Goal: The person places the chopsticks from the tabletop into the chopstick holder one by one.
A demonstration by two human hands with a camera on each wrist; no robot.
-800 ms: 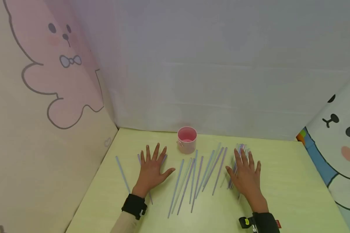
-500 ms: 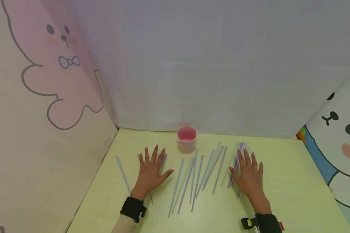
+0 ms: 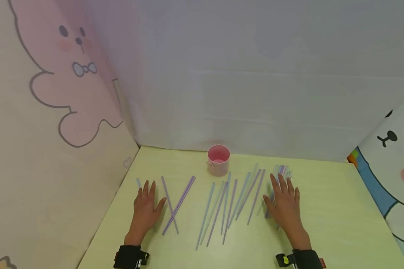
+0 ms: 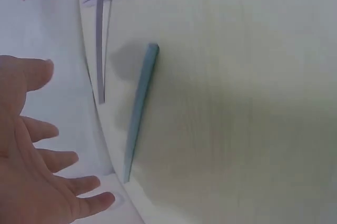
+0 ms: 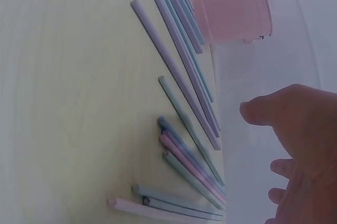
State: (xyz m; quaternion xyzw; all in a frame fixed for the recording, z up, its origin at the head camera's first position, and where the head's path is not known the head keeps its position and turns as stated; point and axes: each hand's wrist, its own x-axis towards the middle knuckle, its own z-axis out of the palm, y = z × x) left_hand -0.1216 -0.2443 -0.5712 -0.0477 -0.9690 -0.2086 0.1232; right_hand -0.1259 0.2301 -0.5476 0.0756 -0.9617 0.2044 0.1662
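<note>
My left hand (image 3: pixel 144 213) hovers palm down over a thin blue stick (image 4: pixel 141 110) at the table's left, fingers spread and holding nothing. To its right, several purple sticks (image 3: pixel 180 209) lie crossed. With its fingers loosely spread, my right hand (image 3: pixel 284 207) is over a bunch of sticks (image 5: pixel 192 163) in pink, blue and green; it partly hides them in the head view. A looser row of blue, green and purple sticks (image 3: pixel 216 215) lies between the hands. Behind that row stands a pink bucket (image 3: pixel 219 168), with no sticks visible inside.
The pale yellow table (image 3: pixel 343 220) meets a white cloth backdrop (image 3: pixel 249 101) at its far edge. Printed cloths with a pink bear (image 3: pixel 84 93) and a white bear (image 3: pixel 390 160) flank it left and right.
My left hand has moved left from above the crossed purple sticks, which now show fully, to above the single blue stick. My right hand has shifted only slightly. The sticks and bucket stay put.
</note>
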